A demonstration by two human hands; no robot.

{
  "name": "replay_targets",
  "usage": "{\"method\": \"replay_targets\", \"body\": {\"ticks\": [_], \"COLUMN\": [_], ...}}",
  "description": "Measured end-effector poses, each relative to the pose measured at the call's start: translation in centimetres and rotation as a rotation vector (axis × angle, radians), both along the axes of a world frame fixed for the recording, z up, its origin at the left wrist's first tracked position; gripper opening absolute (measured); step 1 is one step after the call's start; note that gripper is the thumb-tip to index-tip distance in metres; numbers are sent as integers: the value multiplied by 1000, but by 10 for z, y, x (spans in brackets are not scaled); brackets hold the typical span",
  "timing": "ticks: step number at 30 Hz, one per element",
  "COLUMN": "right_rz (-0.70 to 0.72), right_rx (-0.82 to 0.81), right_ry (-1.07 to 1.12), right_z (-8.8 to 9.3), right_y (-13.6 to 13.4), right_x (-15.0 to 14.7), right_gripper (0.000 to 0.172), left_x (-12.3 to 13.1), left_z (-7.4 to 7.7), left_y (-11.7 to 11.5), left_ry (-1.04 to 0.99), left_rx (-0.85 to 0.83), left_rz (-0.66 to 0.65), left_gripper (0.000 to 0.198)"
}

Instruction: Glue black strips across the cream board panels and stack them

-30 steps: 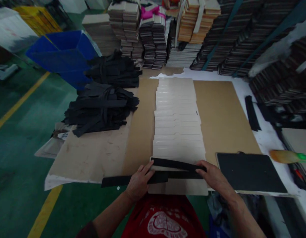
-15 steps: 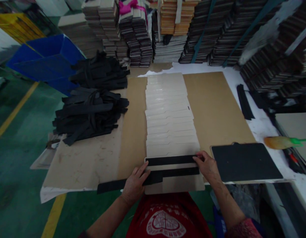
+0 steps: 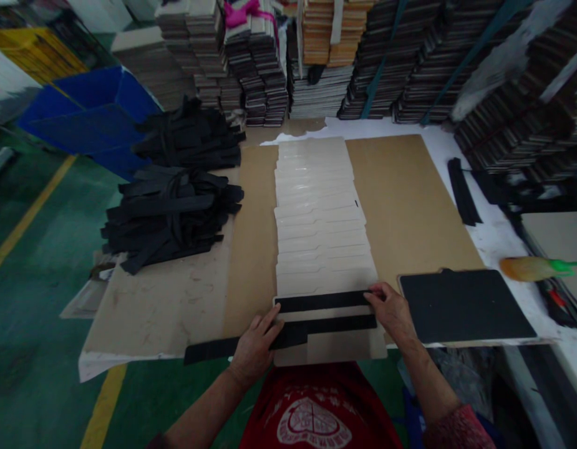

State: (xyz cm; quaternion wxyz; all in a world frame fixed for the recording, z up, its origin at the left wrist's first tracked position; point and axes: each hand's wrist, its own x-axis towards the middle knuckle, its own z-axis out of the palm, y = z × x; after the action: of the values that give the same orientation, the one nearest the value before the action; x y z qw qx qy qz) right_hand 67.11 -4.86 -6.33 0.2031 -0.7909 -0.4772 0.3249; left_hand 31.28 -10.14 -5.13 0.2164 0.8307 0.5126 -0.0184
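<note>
A row of overlapping white cards (image 3: 320,212) runs down a brown board (image 3: 410,206). On the nearest card (image 3: 330,346) lie two black strips: the upper strip (image 3: 320,302) and a lower strip (image 3: 330,324). My right hand (image 3: 393,312) presses flat on the right ends of these strips, fingers spread. On the left ends rests my left hand (image 3: 255,346), fingers stretched over a longer black strip (image 3: 213,349) that sticks out left past the card.
Two heaps of black strips (image 3: 171,212) lie at left, a blue bin (image 3: 87,112) behind them. Stacks of boards (image 3: 316,56) line the back. A black pad (image 3: 461,305) sits at right, with a loose black strip (image 3: 461,190) and a green-handled brush (image 3: 536,268).
One second ago the upper strip lay tilted; now it lies straight across the card. Both hands slid a little and the view shifted; little differs from half a second ago.
</note>
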Motion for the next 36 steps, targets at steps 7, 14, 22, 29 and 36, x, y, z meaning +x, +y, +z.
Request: {"method": "replay_targets", "body": {"ticks": [7, 14, 22, 29, 36], "right_rz": [-11, 85, 363, 608, 883], "right_rx": [-1, -9, -6, -84, -164], "right_ry": [-19, -170, -404, -678, -821], "right_z": [-6, 1, 20, 33, 48], "right_y": [0, 0, -7, -23, -25], "right_x": [1, -4, -46, -68, -94], "right_gripper": [28, 19, 23, 40, 73], "left_x": [0, 0, 14, 28, 32], "left_z": [0, 4, 14, 21, 26], "left_y": [0, 2, 7, 7, 10], "left_ry": [8, 30, 119, 199, 220], "left_rx": [-14, -58, -161, -247, -259], "left_rz": [-5, -13, 18, 61, 66], "left_gripper": [68, 69, 80, 84, 88]}}
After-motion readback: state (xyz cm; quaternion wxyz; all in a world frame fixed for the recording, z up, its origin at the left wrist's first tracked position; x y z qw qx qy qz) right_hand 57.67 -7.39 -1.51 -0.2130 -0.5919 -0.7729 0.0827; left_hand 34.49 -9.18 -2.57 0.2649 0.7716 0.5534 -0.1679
